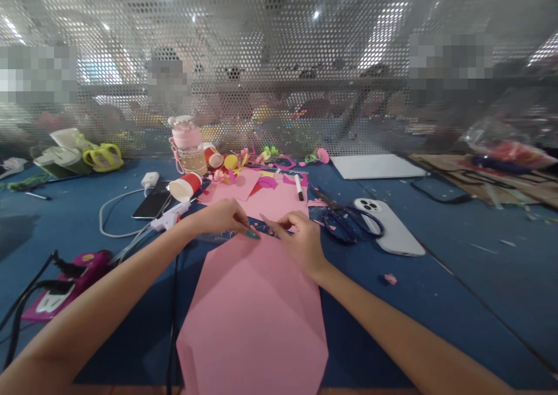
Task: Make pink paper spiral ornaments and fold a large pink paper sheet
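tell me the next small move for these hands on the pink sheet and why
Probably press and run the fingertips along the far edge. The pink sheet lies flat with corners folded in, and the left hand and right hand already pinch at its top edge.

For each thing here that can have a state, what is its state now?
Pink paper: flat, far corners folded in.
Left hand: fingertips on the paper's far edge.
Right hand: pressing the same edge.
Scissors: shut, lying flat.
Red cup: tipped on its side.
Marker: capped.
Bottle: upright, lid on.
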Available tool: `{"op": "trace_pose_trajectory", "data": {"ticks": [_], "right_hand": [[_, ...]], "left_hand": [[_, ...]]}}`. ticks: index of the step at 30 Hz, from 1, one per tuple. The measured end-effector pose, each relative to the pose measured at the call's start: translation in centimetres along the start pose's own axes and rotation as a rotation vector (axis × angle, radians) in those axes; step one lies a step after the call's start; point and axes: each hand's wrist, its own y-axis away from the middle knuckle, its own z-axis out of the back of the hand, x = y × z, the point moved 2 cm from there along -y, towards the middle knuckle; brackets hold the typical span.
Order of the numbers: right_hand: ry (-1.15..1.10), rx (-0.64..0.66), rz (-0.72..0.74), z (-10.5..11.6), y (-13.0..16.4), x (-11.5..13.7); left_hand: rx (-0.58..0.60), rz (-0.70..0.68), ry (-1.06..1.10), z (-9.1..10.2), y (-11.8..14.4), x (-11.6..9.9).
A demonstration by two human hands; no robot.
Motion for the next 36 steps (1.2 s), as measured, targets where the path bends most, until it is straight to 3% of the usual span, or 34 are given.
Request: {"op": "trace_pose_trajectory", "data": {"ticks": [5,11,24,36], "right_hand": [[0.013,0.004,0.027,0.0,0.1,0.0],[0.061,0.008,0.102,-0.1,0.2,-0.1],[0.110,-0.007,0.295,0.3,0.5,0.9],[0.082,0.004,0.299,0.2,0.5,1.0]], "left_hand": [[-0.070,0.040,-0.028,-0.1,0.0,0.0],[0.000,0.053,-0.054,-0.2,0.1,-0.3],[0.087,0.291,0.060,0.1,0.8,-1.1],[0.077,0.299,0.074,-0.2,0.8,-1.2]]}}
